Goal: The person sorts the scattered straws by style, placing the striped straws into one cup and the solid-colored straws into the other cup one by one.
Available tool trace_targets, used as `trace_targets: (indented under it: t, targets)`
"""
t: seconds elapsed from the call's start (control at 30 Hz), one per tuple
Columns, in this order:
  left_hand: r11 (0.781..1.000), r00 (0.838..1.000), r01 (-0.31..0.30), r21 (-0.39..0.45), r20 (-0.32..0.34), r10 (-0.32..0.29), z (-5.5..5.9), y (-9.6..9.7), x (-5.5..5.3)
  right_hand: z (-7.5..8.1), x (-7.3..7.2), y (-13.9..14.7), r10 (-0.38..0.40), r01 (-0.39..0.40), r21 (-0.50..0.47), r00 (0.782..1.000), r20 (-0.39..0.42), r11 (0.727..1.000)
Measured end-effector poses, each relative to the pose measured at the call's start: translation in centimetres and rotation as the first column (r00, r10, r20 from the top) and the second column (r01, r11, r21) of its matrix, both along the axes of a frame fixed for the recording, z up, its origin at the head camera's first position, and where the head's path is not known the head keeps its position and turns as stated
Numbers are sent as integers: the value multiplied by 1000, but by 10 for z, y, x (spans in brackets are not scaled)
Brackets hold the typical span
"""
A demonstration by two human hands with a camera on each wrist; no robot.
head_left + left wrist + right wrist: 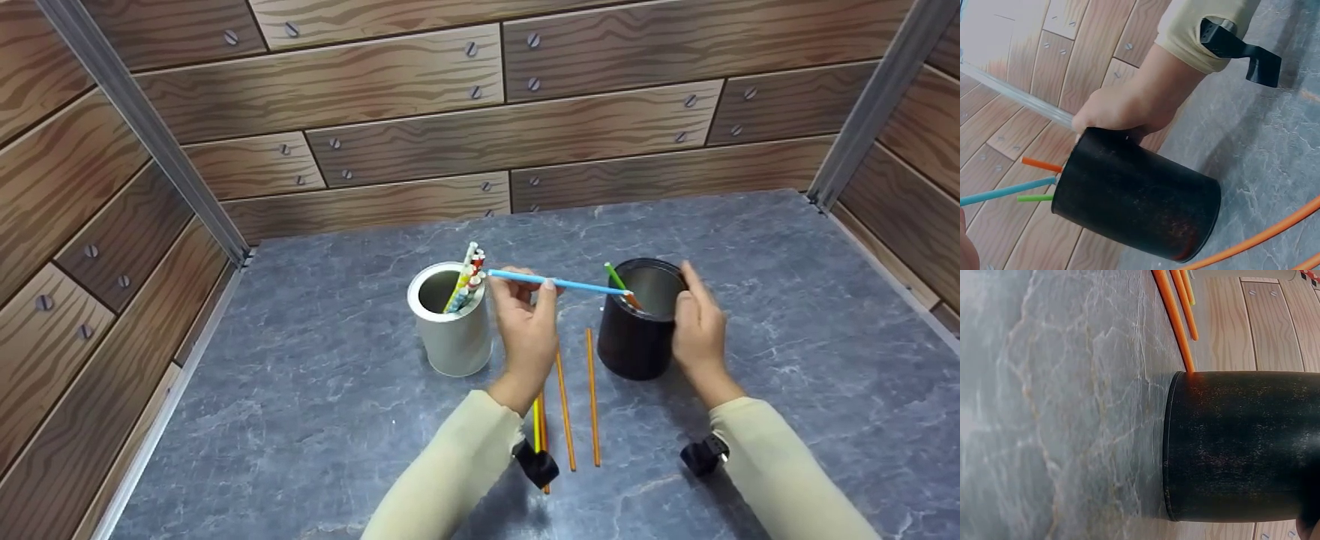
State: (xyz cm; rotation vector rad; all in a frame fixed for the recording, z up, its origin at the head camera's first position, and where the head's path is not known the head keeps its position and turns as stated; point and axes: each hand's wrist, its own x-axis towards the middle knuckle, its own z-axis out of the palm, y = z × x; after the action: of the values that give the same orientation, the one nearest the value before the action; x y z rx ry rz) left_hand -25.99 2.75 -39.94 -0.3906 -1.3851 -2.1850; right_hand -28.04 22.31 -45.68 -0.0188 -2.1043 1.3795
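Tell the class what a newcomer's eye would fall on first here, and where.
Likely the blue stick, pinched in the left hand mid-frame in the head view, with its tip at the rim of the black cup. That cup, held by the right hand, stands out dark against the grey tabletop. Further left, patterned sticks lean in the white cup.

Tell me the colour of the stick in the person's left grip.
Light blue; the stick shows best in the head view.
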Motion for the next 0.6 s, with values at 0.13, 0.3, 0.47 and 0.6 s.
trace_targets:
  t: [0.13, 0.3, 0.47, 0.6]
  targets:
    - [999, 1000, 4, -51, 18, -3, -2, 3, -1, -1, 0, 0, -5, 5, 0, 1000, -3, 1000]
    - [994, 999, -22, -111, 40, 26, -5, 5, -1, -1, 0, 0, -4, 4, 6, 1000, 2, 1000]
    - [986, 998, -24, -165, 52, 33, -5, 5, -2, 0, 1, -1, -1, 1, -7, 1000, 1, 1000]
    - [980, 999, -19, -200, 43, 28, -6, 6, -2, 0, 0, -2, -3, 4, -15, 1000, 7, 1000]
